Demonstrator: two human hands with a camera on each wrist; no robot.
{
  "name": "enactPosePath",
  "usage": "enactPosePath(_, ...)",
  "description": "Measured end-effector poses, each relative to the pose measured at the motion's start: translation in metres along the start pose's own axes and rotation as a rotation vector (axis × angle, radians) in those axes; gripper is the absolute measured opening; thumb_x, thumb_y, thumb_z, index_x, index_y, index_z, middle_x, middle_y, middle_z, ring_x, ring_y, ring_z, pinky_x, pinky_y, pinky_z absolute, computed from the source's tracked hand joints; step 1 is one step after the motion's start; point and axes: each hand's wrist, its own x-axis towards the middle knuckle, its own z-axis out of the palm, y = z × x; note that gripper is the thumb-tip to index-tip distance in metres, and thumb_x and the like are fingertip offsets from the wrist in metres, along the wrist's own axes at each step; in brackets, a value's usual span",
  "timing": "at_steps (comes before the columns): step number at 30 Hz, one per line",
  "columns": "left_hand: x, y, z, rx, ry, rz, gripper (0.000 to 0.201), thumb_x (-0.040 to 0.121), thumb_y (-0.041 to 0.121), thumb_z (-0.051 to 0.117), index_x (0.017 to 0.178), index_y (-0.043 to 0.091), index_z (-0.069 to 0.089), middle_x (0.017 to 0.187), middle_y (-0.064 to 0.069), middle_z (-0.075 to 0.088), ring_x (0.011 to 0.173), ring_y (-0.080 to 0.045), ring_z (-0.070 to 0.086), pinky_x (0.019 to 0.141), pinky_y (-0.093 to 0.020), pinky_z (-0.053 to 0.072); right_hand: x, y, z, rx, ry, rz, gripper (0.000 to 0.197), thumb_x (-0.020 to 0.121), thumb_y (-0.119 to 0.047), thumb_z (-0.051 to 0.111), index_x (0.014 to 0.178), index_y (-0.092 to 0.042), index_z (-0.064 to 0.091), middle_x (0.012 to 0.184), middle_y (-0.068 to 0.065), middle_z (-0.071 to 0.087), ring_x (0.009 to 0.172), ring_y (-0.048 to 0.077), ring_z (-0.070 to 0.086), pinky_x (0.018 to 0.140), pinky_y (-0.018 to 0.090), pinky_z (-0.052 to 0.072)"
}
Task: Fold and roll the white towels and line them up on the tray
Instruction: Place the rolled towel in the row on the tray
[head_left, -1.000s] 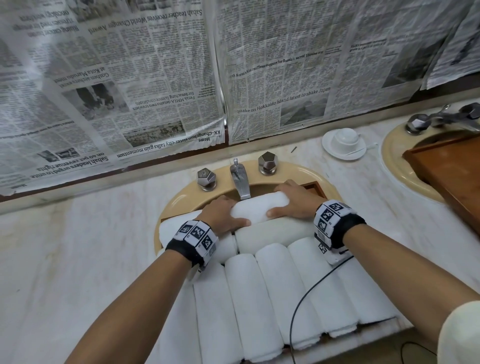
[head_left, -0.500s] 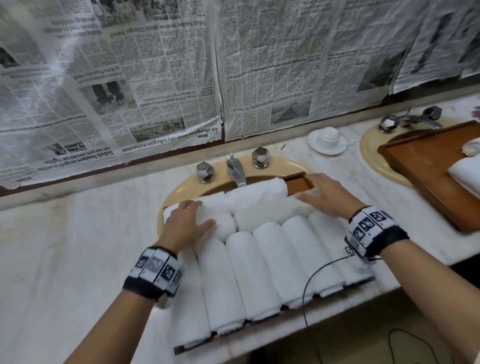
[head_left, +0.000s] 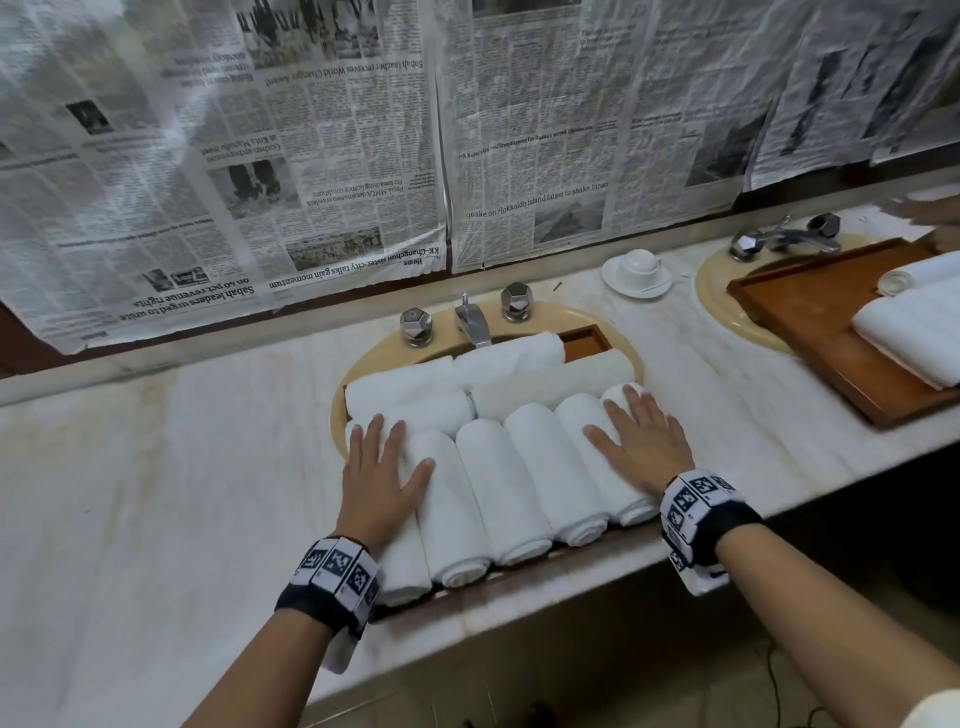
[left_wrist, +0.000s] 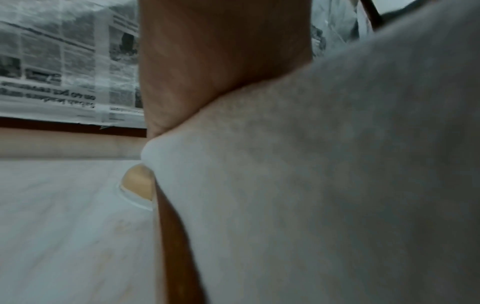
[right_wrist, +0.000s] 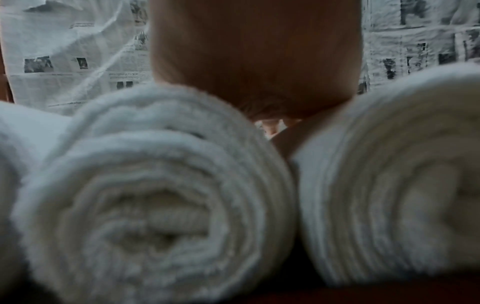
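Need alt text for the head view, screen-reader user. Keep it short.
Two hands lie flat on a front row of rolled white towels in a wooden tray set over a sink: left hand at the left end, right hand at the right end. More rolls lie crosswise behind; newspaper covers the wall.

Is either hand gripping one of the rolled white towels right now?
No, the left hand and right hand both lie flat with straight fingers on the rolled white towels.

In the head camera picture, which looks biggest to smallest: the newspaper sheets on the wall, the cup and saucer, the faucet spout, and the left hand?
1. Newspaper sheets
2. Left hand, though nearness to the camera enlarges it
3. Cup and saucer
4. Faucet spout
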Motion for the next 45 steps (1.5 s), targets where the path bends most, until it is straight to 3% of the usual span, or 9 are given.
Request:
enactPosePath(4, -0.013, -0.002, -0.003, -0.116, 0.073, -0.024, 0.074, 0.089, 0.053, 0.064, 0.149, 0.017, 0.038, 0.164, -0.004, 0.013, 0.151, -0.023, 0.008, 0.123, -0.044, 0.015, -0.001, 0.010, -0.010, 0.117, 0.036, -0.006, 0.077, 0.093, -0.070, 0.031, 0.155, -0.025, 0.019, 0.165, -0.002, 0.006, 0.150, 0.021, 0.009, 0.118, 0.048, 0.019)
enactPosePath(7, -0.039, -0.009, -0.003, -0.213, 0.126, -0.193, 0.079, 0.086, 0.043, 0.073, 0.150, 0.015, 0.035, 0.160, -0.007, 0.020, 0.145, -0.028, 0.026, 0.118, -0.044, 0.027, -0.004, 0.031, -0.012, 0.296, 0.049, 0.080, 0.079, 0.092, -0.065, 0.043, 0.154, -0.020, 0.021, 0.160, 0.001, 0.021, 0.142, 0.027, 0.029, 0.111, 0.047, 0.033)
enactPosePath(12, -0.061, -0.010, 0.005, -0.290, 0.167, -0.370, 0.100, 0.070, 0.067, 0.062, 0.148, 0.011, 0.037, 0.147, -0.012, 0.047, 0.130, -0.031, 0.048, 0.108, -0.048, 0.040, 0.001, 0.055, -0.003, 0.427, -0.014, 0.100, 0.078, 0.087, -0.064, 0.054, 0.146, -0.019, 0.032, 0.145, 0.012, 0.043, 0.126, 0.032, 0.047, 0.102, 0.046, 0.040)
enactPosePath(17, -0.054, -0.005, 0.012, -0.319, 0.191, -0.408, 0.105, 0.064, 0.076, 0.063, 0.143, 0.011, 0.040, 0.140, -0.010, 0.050, 0.124, -0.030, 0.050, 0.103, -0.051, 0.043, 0.012, 0.058, -0.006, 0.449, -0.052, 0.087, 0.085, 0.080, -0.067, 0.060, 0.144, -0.018, 0.035, 0.145, 0.010, 0.043, 0.127, 0.030, 0.046, 0.103, 0.045, 0.039)
enactPosePath(22, -0.052, -0.006, 0.012, -0.494, 0.124, -0.410, 0.087, 0.073, 0.061, 0.073, 0.142, 0.022, 0.036, 0.131, 0.004, 0.047, 0.115, -0.023, 0.053, 0.098, -0.049, 0.046, 0.013, 0.068, -0.008, 0.596, -0.173, 0.142, 0.076, 0.081, -0.063, 0.067, 0.138, -0.018, 0.041, 0.127, 0.002, 0.053, 0.111, 0.024, 0.053, 0.091, 0.038, 0.042)
enactPosePath(25, -0.049, -0.016, 0.014, -0.607, 0.063, -0.436, 0.093, 0.063, 0.072, 0.077, 0.136, 0.026, 0.044, 0.128, 0.007, 0.058, 0.112, -0.020, 0.061, 0.096, -0.048, 0.050, 0.025, 0.083, 0.002, 0.701, -0.220, 0.154, 0.104, 0.056, -0.084, 0.070, 0.137, -0.024, 0.042, 0.125, 0.000, 0.059, 0.105, 0.021, 0.061, 0.094, 0.045, 0.050)
enactPosePath(30, -0.051, -0.006, 0.010, -0.733, 0.061, -0.443, 0.065, 0.073, 0.046, 0.082, 0.127, 0.023, 0.053, 0.114, 0.002, 0.067, 0.102, -0.019, 0.066, 0.077, -0.039, 0.055, 0.016, 0.077, -0.007, 0.818, -0.262, 0.187, 0.068, 0.078, -0.055, 0.074, 0.128, -0.020, 0.042, 0.120, 0.005, 0.059, 0.101, 0.024, 0.062, 0.092, 0.045, 0.051)
enactPosePath(40, -0.084, -0.021, -0.003, -0.690, 0.147, -0.481, 0.084, 0.058, 0.056, 0.082, 0.130, 0.022, 0.055, 0.116, 0.000, 0.064, 0.100, -0.019, 0.063, 0.079, -0.040, 0.054, -0.018, 0.059, 0.001, 0.878, -0.187, 0.141, 0.092, 0.053, -0.072, 0.077, 0.127, -0.023, 0.051, 0.115, 0.001, 0.064, 0.100, 0.023, 0.064, 0.091, 0.047, 0.053)
enactPosePath(45, -0.110, -0.048, -0.028, -0.689, 0.192, -0.505, 0.072, 0.064, 0.048, 0.085, 0.124, 0.019, 0.057, 0.114, -0.002, 0.066, 0.098, -0.021, 0.065, 0.082, -0.044, 0.056, -0.039, 0.022, 0.000, 0.879, -0.175, 0.089, 0.084, 0.058, -0.070, 0.077, 0.125, -0.026, 0.053, 0.114, -0.001, 0.066, 0.099, 0.022, 0.065, 0.090, 0.047, 0.053)
